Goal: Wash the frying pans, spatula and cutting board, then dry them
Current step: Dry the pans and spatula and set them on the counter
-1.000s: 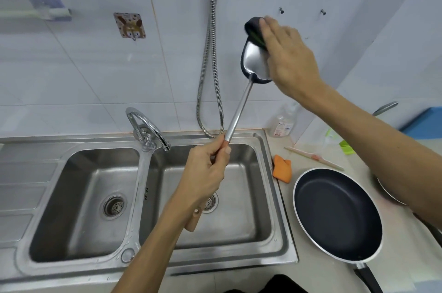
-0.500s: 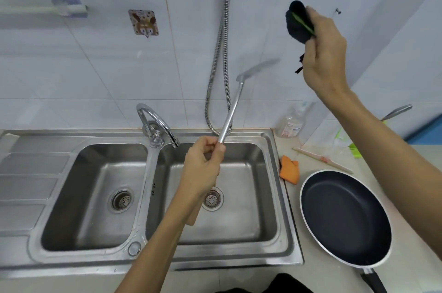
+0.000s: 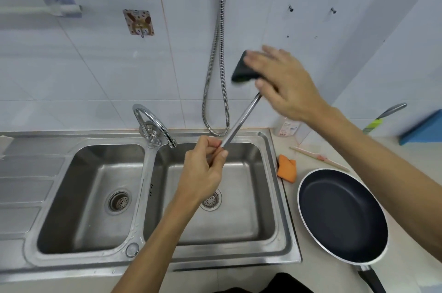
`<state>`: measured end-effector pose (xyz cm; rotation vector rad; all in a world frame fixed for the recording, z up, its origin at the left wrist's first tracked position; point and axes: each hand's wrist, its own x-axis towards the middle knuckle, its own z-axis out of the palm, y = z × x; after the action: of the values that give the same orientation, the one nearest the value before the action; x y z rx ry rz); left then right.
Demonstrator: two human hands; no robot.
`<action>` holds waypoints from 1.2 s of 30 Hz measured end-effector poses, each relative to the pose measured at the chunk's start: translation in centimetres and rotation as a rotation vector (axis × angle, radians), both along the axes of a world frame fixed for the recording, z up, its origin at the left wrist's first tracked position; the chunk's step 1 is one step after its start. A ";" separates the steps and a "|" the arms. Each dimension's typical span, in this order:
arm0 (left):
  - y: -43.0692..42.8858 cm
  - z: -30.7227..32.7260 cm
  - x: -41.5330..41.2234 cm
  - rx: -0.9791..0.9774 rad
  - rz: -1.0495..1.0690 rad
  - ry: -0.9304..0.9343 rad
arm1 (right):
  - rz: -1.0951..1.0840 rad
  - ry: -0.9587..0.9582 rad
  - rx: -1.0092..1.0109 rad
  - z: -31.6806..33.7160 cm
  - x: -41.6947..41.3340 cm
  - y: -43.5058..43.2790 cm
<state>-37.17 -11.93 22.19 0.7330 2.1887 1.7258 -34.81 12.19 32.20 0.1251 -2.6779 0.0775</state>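
- Left hand grip: closed, with fingers and thumb curled round the lower shaft of the spatula, above the right basin.
- Right hand grip: fingers lie over a dark pad and the thumb sits beneath it, pinching the pad at the spatula's upper end. The spatula head is hidden behind pad and hand, and this area is blurred.
- Sink: steel, with two basins and a drain strainer in each, set into the counter.
- Frying pan: rests on the counter just right of the sink. Its interior is dark, its rim pale, and its black handle points toward the near edge.
- Spatula: the metal shaft slants up and to the right from the left hand to the right hand, in front of the tiled wall and apart from the sink and tap.
- Shower hose: hangs down the wall and loops just above the sink's back rim.
- Tap: curved and mounted at the divider, with its spout over the right basin.
- Orange cloth: folded on the counter against the sink's right rim, near the pan but not touching it.
- Bottle: small, at the wall behind the sink's right corner, partly hidden by the right forearm.
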 end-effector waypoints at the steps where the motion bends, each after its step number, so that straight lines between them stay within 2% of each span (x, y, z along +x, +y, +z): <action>1: -0.2 0.0 0.3 -0.003 0.000 0.019 | -0.076 -0.015 -0.074 1.0 -0.2 0.2; 3: -0.3 -0.1 0.5 -0.014 0.003 0.037 | -0.151 0.042 -0.184 1.9 -0.7 1.3; 5: -0.4 0.0 0.3 -0.019 0.010 0.012 | -0.144 0.079 -0.179 1.1 -0.3 0.5; 9: -0.3 0.1 0.0 -0.014 0.044 -0.017 | 0.044 0.056 0.021 -2.3 0.8 -0.3; 12: 0.1 0.4 0.5 -0.016 0.037 -0.020 | -0.090 0.103 -0.172 -1.7 -0.1 1.2; 14: 0.4 0.7 0.5 -0.018 0.060 -0.022 | -0.157 0.170 -0.207 -1.9 0.0 0.8; 17: 1.1 1.1 -0.3 -0.001 0.114 -0.050 | -0.018 0.184 -0.061 -4.5 1.1 -2.6; 21: 1.4 1.1 -0.6 -0.006 0.165 -0.038 | 0.093 0.087 -0.134 -8.6 2.5 -7.2; 23: 1.2 0.9 -0.1 0.002 0.191 -0.039 | 0.144 0.063 -0.091 -9.4 3.1 -8.5; 26: 1.1 0.6 0.2 -0.047 0.203 -0.001 | 0.038 0.125 -0.040 -8.2 2.0 -6.3; 29: 1.2 0.9 0.2 -0.062 0.190 0.028 | -0.137 0.213 -0.197 -7.2 0.8 -4.7; 31: 1.1 1.1 0.0 -0.067 0.195 0.052 | -0.085 0.224 -0.190 -8.1 1.4 -6.5; 34: 0.8 0.7 0.1 -0.080 0.191 0.058 | 0.012 0.114 -0.048 -8.7 2.4 -6.9; 36: 0.9 0.5 0.4 -0.091 0.196 0.053 | -0.059 0.112 -0.064 -7.6 1.5 -4.6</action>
<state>-36.82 -11.08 22.67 0.5649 2.4291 1.6993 -33.34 7.57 24.63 0.0289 -2.5627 0.1331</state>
